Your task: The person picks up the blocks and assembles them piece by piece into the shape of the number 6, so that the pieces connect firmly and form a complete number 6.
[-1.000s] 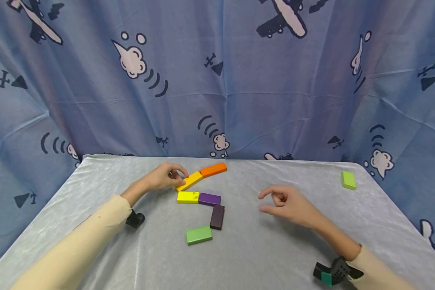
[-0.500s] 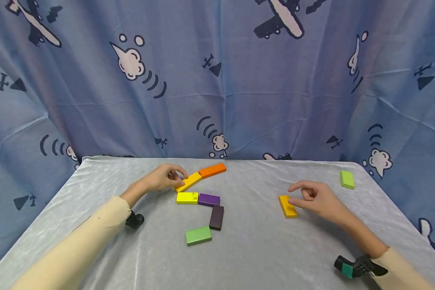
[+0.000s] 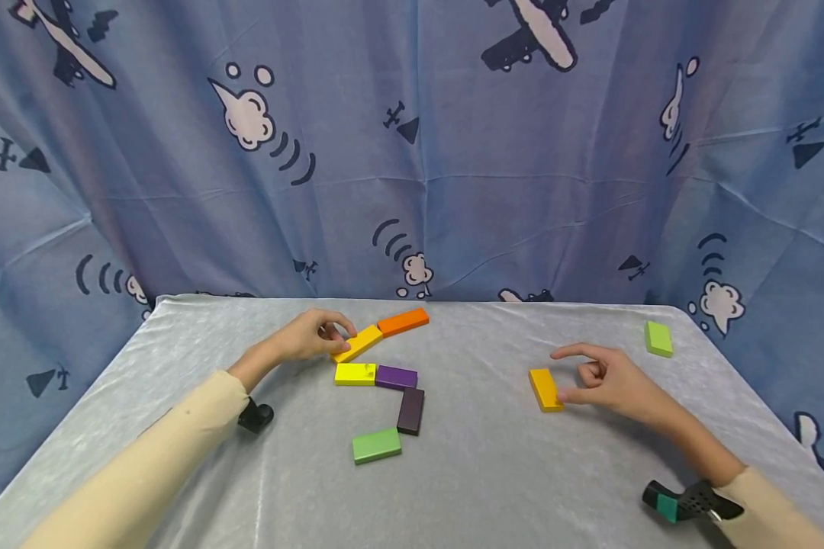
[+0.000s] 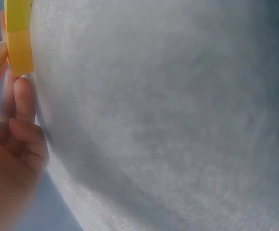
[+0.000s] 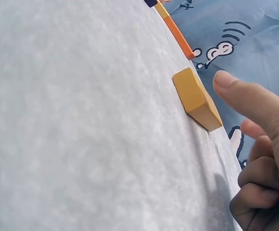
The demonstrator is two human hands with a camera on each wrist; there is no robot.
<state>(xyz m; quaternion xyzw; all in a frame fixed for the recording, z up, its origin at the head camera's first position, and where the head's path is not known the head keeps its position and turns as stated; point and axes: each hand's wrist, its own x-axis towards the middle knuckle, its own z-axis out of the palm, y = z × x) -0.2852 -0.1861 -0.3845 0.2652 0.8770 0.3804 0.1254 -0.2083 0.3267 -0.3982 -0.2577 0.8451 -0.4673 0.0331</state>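
My left hand pinches the near end of an amber rectangular block lying on the cloth. The block's far end meets an orange block. In the left wrist view, the thumb and a finger lie at the amber block, beside a bright yellow block. Off to the right, my right hand is beside a second amber block, thumb and index finger spread wide. Its thumb tip overlaps that block's edge in the head view, but appears apart from the block in the right wrist view.
A bright yellow block, a purple block, a dark brown block and a green block form a bent row. A lime block lies far right. A patterned blue curtain hangs behind the table.
My right hand has moved right from near the table's middle, and an amber block now lies where it came to. Its fingers have since spread and drawn back slightly. The left hand stays put.
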